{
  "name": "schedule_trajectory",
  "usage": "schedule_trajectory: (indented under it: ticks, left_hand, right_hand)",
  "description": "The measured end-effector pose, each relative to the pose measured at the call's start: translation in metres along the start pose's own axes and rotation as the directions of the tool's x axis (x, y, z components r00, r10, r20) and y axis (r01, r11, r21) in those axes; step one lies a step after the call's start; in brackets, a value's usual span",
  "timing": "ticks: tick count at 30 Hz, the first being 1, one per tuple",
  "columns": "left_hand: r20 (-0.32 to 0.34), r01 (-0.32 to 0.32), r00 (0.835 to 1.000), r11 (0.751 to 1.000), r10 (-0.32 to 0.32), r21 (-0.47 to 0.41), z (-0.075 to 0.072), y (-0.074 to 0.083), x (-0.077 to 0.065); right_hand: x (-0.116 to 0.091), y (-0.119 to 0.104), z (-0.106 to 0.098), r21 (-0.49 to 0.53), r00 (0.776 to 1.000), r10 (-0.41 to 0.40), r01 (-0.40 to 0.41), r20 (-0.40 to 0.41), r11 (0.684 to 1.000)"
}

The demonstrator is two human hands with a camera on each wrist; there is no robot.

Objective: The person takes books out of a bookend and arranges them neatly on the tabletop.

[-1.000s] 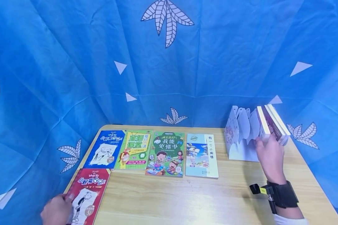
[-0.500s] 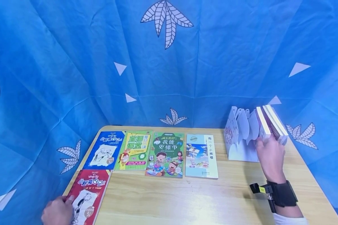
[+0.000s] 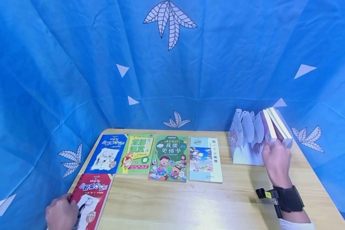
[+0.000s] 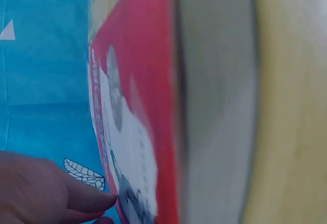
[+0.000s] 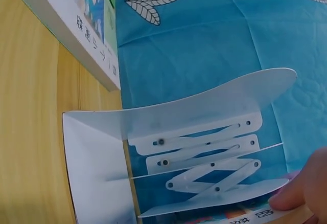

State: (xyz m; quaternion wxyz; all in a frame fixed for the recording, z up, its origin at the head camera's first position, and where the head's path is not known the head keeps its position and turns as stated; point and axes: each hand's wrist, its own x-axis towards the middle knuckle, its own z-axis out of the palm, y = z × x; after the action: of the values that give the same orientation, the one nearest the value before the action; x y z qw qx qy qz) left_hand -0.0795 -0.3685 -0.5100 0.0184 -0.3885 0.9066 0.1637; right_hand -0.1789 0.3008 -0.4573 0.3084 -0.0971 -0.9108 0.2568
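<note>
My left hand [image 3: 62,211] grips the left edge of a red book [image 3: 99,204] with a cartoon figure on its cover. In the left wrist view the thumb and fingers [image 4: 87,193] meet that edge, and the book's thick page block faces the camera. My right hand [image 3: 277,161] holds the near end of a book [image 3: 269,127] in the right part of a white expanding book rack [image 3: 247,156]. Its thumb lies on the spine in the right wrist view; the other fingers are mostly hidden. More books [image 3: 283,126] lean beside it.
Along the table's back lie a blue book [image 3: 106,153], a yellow-green book [image 3: 136,153], a green book [image 3: 169,159] and a pale book with a sky picture [image 3: 206,159]. The wooden table [image 3: 172,204] meets a blue curtain [image 3: 172,80] behind.
The left hand has shifted slightly right over the red book's edge. The books at the right hand have moved a little closer together, and that hand has barely moved.
</note>
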Motion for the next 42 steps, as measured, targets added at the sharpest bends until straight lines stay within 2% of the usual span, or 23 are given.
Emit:
schedule_trajectory:
  ticks: [5,10,15,20,23,29,36,42]
  left_hand:
    - [0.0,0.0,1.0,0.997,0.0,-0.077,0.001,0.008,-0.003]
    - [0.046,-0.012,0.999,0.986,0.02,-0.163,-0.001,0.013,-0.012]
    - [0.086,-0.055,0.994,0.981,0.072,-0.185,-0.005,0.022,-0.016]
    - [0.139,-0.104,0.981,0.973,0.134,-0.205,-0.012,0.034,-0.018]
    - [0.156,-0.157,0.969,0.964,0.192,-0.213,-0.014,0.04,-0.019]
    - [0.216,-0.247,0.932,0.946,0.292,-0.21,-0.014,0.047,-0.021]
    - [0.273,-0.285,0.897,0.927,0.348,-0.245,-0.014,0.06,-0.027]
    - [0.289,-0.337,0.864,0.9,0.412,-0.275,-0.017,0.07,-0.037]
  right_hand:
    - [-0.005,-0.001,-0.001,0.001,0.999,-0.028,0.028,-0.021,1.0]
    - [-0.009,-0.003,-0.005,-0.005,0.999,-0.036,0.036,-0.025,0.999]
    - [-0.013,-0.007,-0.01,-0.01,0.996,-0.072,0.071,-0.056,0.997]
    - [-0.016,-0.012,-0.019,-0.011,0.993,-0.087,0.087,-0.083,0.996]
    - [-0.018,-0.016,-0.025,-0.006,0.993,-0.082,0.081,-0.089,0.997]
    - [-0.021,-0.023,-0.037,0.006,0.991,-0.079,0.08,-0.107,0.997]
    - [-0.023,-0.025,-0.052,0.001,0.985,-0.097,0.098,-0.142,0.995]
    - [-0.025,-0.025,-0.067,0.0,0.98,-0.117,0.118,-0.163,0.993]
